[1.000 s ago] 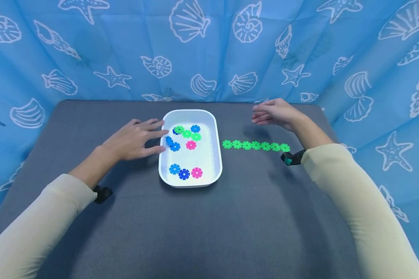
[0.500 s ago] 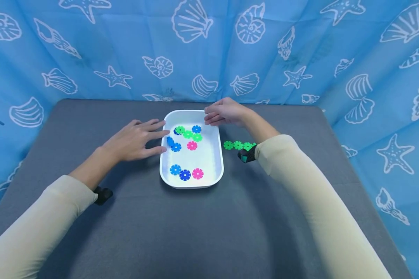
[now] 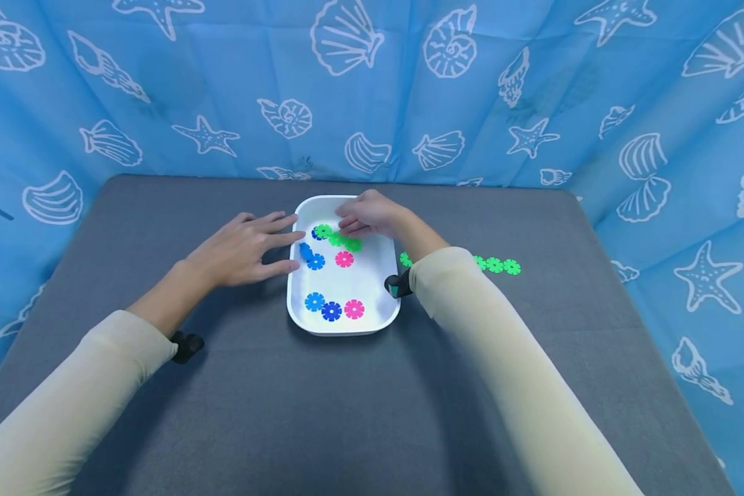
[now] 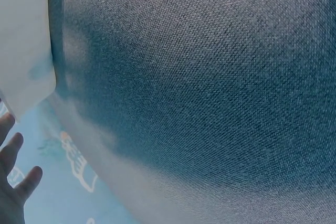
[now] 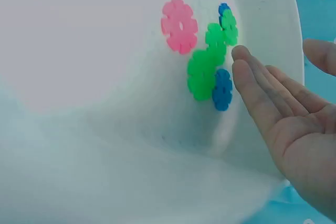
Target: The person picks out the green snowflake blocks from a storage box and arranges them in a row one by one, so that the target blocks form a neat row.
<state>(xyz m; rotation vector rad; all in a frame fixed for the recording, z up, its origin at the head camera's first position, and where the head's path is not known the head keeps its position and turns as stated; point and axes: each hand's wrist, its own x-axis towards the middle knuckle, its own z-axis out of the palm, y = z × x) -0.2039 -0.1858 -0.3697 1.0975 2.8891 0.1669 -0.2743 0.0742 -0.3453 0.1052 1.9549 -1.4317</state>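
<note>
A white tray point(image 3: 375, 282) holds several flower-shaped plastic discs in blue, green and pink. My left hand point(image 3: 242, 253) has its fingers spread at the tray's left rim, near a light blue disc point(image 3: 306, 253). Over the far right part of the tray is my right hand point(image 3: 372, 215), its fingertips close to the green discs point(image 3: 353, 244). In the right wrist view its fingers are fairly straight, with the thumb apart and nothing between them. A blue disc point(image 5: 222, 90) lies beside the green ones there, and a pink disc point(image 5: 179, 26) lies nearby.
Right of the tray, a row of green discs point(image 3: 494, 265) lies on the grey table point(image 3: 254, 413), partly hidden by my right sleeve. Blue, dark blue and pink discs point(image 3: 354, 309) lie at the tray's near end. A blue shell-print curtain point(image 3: 397, 89) hangs behind the table.
My right hand has moved left from above the green row into the tray and lowered toward the green discs there. The left hand has stayed at the tray's rim.
</note>
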